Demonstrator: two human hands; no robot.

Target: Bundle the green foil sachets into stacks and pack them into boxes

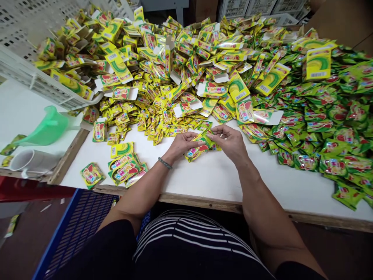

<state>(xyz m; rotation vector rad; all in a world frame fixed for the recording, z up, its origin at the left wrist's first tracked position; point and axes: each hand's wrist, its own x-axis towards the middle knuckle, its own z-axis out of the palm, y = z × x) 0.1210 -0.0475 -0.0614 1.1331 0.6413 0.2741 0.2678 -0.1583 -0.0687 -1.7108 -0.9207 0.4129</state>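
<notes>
My left hand [182,144] and my right hand [229,142] meet at the middle of the white table [210,175], both closed on a small stack of candy sachets [201,146], yellow and green. A bead bracelet sits on my left wrist. Just beyond my fingers lies a heap of small yellow sachets [151,120]. Behind it spreads a big pile of flat yellow-green cartons [186,62]. A mass of green sachets [326,124] covers the right side. A few filled packs [124,167] lie at the left near the front edge.
A white plastic crate [32,77] holding cartons stands at the back left. A green plastic scoop [46,128] and a white mug [29,161] lie on a side table at the left. A blue crate [78,225] sits on the floor by my left knee.
</notes>
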